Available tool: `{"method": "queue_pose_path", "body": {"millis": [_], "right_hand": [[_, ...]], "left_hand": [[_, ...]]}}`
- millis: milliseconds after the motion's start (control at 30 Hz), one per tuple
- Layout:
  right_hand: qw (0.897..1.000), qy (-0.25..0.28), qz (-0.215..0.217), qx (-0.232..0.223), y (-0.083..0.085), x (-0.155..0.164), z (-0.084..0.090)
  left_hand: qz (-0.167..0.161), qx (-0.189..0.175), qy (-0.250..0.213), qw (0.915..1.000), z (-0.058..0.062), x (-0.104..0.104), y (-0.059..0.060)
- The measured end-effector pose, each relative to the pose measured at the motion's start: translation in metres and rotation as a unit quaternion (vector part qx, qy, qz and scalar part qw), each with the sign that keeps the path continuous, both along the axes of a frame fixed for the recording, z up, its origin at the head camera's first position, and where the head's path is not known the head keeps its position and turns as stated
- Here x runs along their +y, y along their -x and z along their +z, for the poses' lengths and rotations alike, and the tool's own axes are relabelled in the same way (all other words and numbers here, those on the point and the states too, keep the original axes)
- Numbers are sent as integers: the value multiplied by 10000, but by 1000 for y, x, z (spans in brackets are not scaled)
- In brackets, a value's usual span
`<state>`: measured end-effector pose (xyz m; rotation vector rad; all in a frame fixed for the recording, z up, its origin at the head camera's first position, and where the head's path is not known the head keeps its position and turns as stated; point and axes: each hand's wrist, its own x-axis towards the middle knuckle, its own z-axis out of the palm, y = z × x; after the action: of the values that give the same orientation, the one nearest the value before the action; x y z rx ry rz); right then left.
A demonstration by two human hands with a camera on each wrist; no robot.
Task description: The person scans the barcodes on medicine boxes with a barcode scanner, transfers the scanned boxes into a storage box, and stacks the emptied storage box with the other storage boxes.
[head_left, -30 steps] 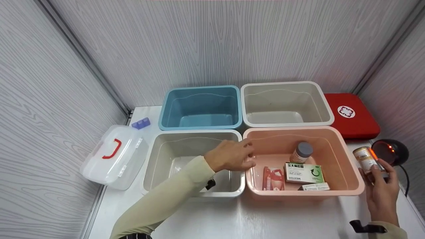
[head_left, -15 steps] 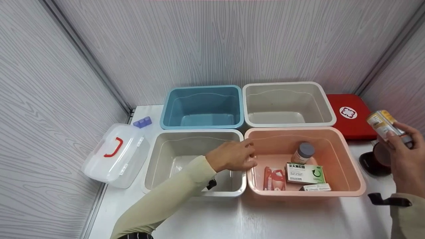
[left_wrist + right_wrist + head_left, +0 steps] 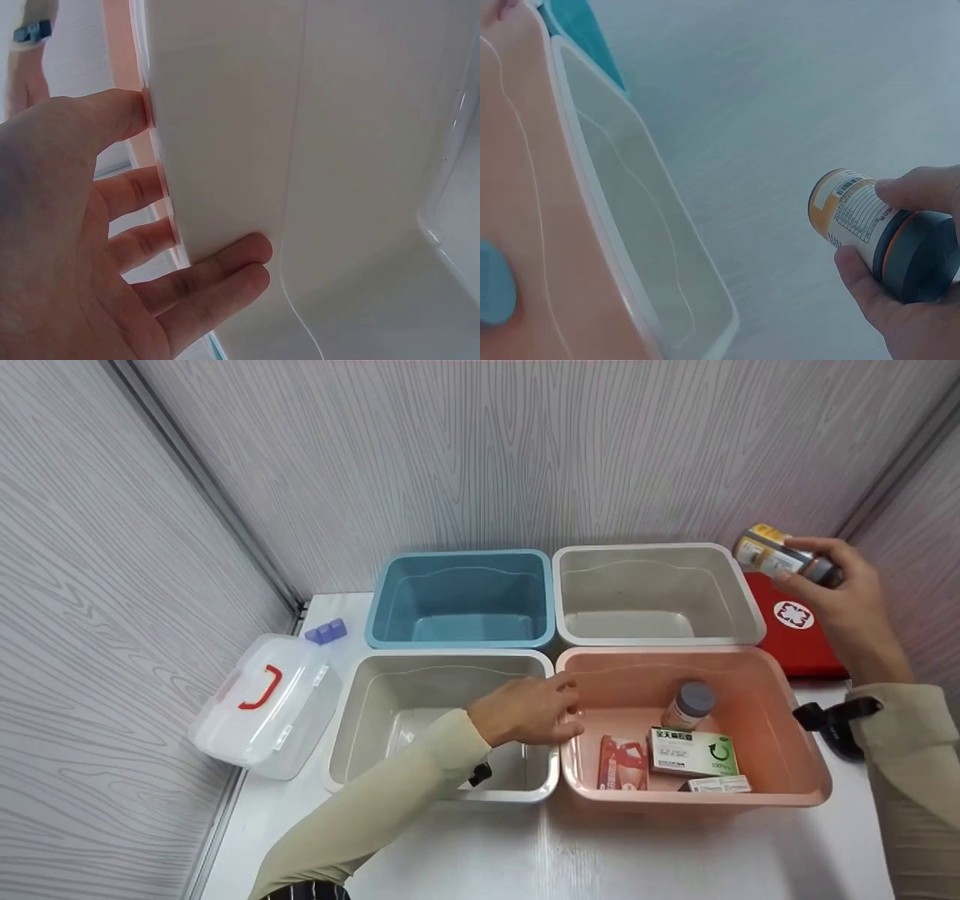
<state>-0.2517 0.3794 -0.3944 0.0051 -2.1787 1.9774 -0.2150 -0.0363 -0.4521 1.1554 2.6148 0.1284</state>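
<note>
Right hand: grasping a bottle, thumb on one side, fingers opposite. Bottle held in the air; in the head view it overlaps the far part of a red case, just beside the right rear corner of the rear beige bin. Long axis slants: base end to upper left, away from the palm; dark cap to lower right, at the palm. Cap partly covered by the hand. White-and-orange label carries a barcode and ruled text, too small to read.

Left hand: fingers loose, touching the adjoining rims of the front beige bin and pink bin; two fingers extend inside the beige one.

In the pink bin: grey-lidded bottle, label illegible; red packet; white-and-green box, characters 全天麻 and "100%" legible; small white box, print unreadable, lower part cut off by the near rim.

Red case bears a white round emblem; right forearm covers part of it. Dark device mostly hidden behind the right sleeve.
</note>
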Motion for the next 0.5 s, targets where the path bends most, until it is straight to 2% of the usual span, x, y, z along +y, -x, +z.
{"method": "queue_pose_path", "body": {"millis": [133,200,367,500], "right_hand": [[9949,-851,504,-191,29,-25,-1],[9907,-1115,735,-247,44,-39,-6],[9855,-839,1244,-798,77,-68,-29],[9779,-654,1468,-1335,94,-85,-54]], "left_hand": [[-9,70,77,9999,0,-1,0],[-2,85,100,9999,-1,-2,0],[0,132,111,9999,-1,-3,1],[-40,167,135,9998,-1,-1,2]]}}
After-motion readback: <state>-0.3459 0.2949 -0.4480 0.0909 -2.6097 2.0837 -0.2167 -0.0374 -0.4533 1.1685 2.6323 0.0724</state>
